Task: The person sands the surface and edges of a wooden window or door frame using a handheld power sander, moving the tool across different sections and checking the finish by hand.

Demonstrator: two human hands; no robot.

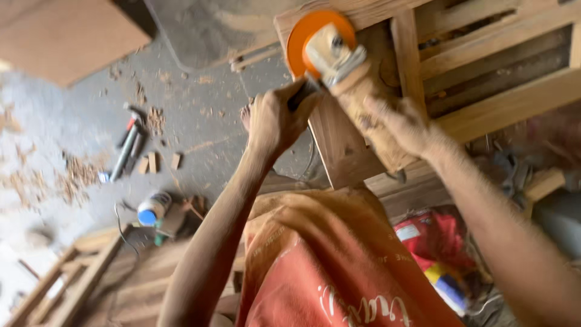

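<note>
Hands [275, 118] and [399, 124] both grip the dusty grinder [351, 79], whose orange disc [305, 36] could kick off the wood frame [484, 60] and cut fingers.

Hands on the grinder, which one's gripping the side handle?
The left hand grips the dark side handle; the right hand wraps the dusty grinder body instead.

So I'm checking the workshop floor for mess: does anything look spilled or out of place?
Yes. Wood shavings lie scattered over the grey concrete floor, with small wooden offcuts and loose hand tools strewn among them, not stored.
</note>
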